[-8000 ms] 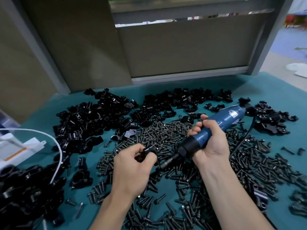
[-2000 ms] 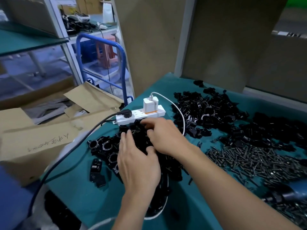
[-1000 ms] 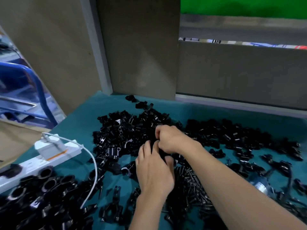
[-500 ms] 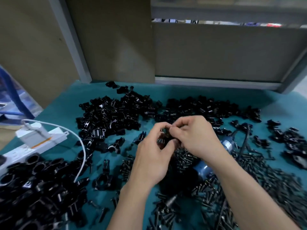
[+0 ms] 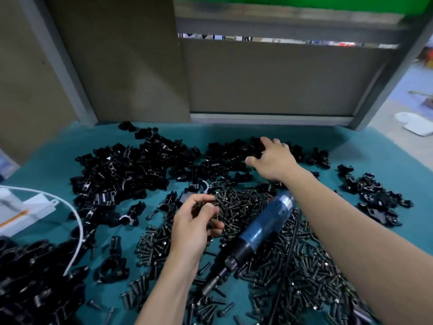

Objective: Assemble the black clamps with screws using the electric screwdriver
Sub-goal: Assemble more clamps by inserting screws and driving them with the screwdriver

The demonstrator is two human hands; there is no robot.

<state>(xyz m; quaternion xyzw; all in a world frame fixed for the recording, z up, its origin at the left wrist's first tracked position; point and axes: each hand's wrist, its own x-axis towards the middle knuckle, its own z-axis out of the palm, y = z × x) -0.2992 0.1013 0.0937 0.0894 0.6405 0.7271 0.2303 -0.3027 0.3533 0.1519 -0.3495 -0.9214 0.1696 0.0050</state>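
Observation:
My left hand (image 5: 195, 227) hovers over the pile of black screws (image 5: 236, 205), fingers curled around a small black clamp piece. My right hand (image 5: 271, 158) reaches out to the far heap of black clamp halves (image 5: 225, 156), fingers spread and touching the parts, with nothing visibly held. The blue electric screwdriver (image 5: 262, 227) lies on the screws between my arms, its bit pointing toward me, cord trailing right. A larger heap of clamp halves (image 5: 124, 170) lies at the left.
The teal table (image 5: 351, 146) ends at a grey panel wall behind. A white power strip (image 5: 21, 211) with a white cable sits at the left edge. Assembled clamps (image 5: 30, 282) are heaped at the near left, and another group of clamp parts (image 5: 375, 195) lies at the right.
My hands were together over one piece; now they have parted. The right hand has reached out to the far clamp heap, and the left stays over the screws. The view has swung right.

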